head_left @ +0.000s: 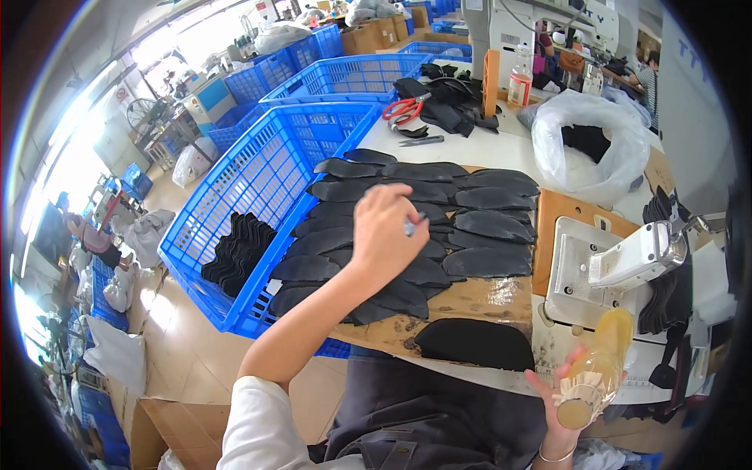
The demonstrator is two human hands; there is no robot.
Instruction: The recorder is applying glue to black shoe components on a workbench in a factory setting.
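My left hand (388, 233) is closed above rows of black, leaf-shaped pieces (491, 225), with something small and greyish between its fingers that I cannot make out. The pieces overlap one another on a brown, stained board (501, 301). At the board's near edge lies a separate black half-moon piece (474, 343). Lower right, my right hand (560, 392) is wrapped around a clear plastic bottle (609, 345) holding yellowish contents. The bottle is tilted, its wrapped round end toward me.
A blue crate (235, 168) with stacked wavy black pieces (239, 252) stands left of the table. A white machine arm (638, 257) is at the right. Farther back are red-handled scissors (406, 111), a clear bottle (519, 82) and an open plastic bag (580, 176).
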